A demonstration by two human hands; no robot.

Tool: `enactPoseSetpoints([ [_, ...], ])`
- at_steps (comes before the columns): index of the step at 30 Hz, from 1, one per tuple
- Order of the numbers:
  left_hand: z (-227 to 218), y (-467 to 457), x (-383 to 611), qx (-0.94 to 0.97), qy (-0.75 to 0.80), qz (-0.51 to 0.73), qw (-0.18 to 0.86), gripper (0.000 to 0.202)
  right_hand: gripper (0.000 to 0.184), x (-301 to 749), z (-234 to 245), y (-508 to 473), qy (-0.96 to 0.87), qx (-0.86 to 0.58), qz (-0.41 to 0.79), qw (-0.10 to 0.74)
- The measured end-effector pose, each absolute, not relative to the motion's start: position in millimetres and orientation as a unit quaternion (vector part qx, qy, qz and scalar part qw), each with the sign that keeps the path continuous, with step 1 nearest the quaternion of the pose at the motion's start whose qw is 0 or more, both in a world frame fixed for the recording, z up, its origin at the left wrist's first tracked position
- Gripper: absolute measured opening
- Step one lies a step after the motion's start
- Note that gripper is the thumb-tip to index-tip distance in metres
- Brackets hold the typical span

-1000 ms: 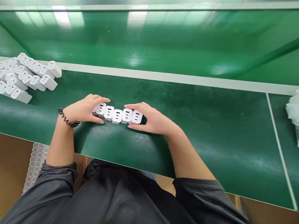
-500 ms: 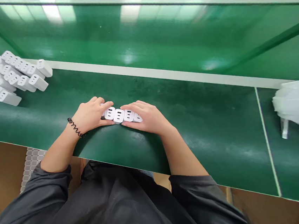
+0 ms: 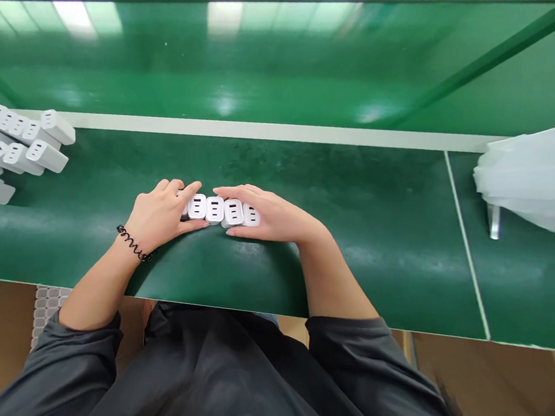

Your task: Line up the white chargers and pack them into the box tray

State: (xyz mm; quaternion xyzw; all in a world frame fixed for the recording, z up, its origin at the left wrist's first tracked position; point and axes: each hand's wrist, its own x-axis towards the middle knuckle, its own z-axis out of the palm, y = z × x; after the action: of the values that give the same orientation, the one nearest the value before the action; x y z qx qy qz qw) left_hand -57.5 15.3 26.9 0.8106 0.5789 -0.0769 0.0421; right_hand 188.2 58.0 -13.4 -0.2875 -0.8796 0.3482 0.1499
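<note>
Several white chargers (image 3: 215,209) stand side by side in a short row on the green bench, their port faces turned up. My left hand (image 3: 157,213) grips the row's left end, index finger along the far side and thumb along the near side. Around the right end, my right hand (image 3: 275,215) is closed the same way, fingers behind and thumb in front. Each palm partly covers the outermost charger at its end. A black coiled band (image 3: 134,243) circles my left wrist.
More white chargers (image 3: 17,154) lie in a cluster at the bench's far left. A stack of thin white sheets or bags (image 3: 534,177) sits at the right. A pale raised strip (image 3: 270,129) runs along the back, below a green panel (image 3: 244,67).
The view has shifted a little to the right. Chargers in the row sit more evenly in line, and more of the rightmost one's face shows. Both hands stay on the row.
</note>
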Motion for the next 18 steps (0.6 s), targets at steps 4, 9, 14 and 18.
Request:
enactPoseSetpoints([
  [4, 27, 14, -55, 0.817, 0.57, -0.077, 0.039, 0.065, 0.06, 187, -14, 56, -0.879, -0.289, 0.345, 0.156],
  [9, 27, 10, -51, 0.819, 0.566, -0.088, 0.029, 0.065, 0.054, 179, -12, 48, -0.895, -0.31, 0.277, 0.164],
  [14, 28, -1, -40, 0.825, 0.554, -0.106, 0.03, 0.065, 0.039, 183, -13, 30, -0.908, -0.321, 0.198, 0.184],
  [18, 27, -8, -30, 0.835, 0.539, -0.106, 0.034, 0.064, 0.035, 195, -17, 20, -0.909, -0.31, 0.169, 0.221],
])
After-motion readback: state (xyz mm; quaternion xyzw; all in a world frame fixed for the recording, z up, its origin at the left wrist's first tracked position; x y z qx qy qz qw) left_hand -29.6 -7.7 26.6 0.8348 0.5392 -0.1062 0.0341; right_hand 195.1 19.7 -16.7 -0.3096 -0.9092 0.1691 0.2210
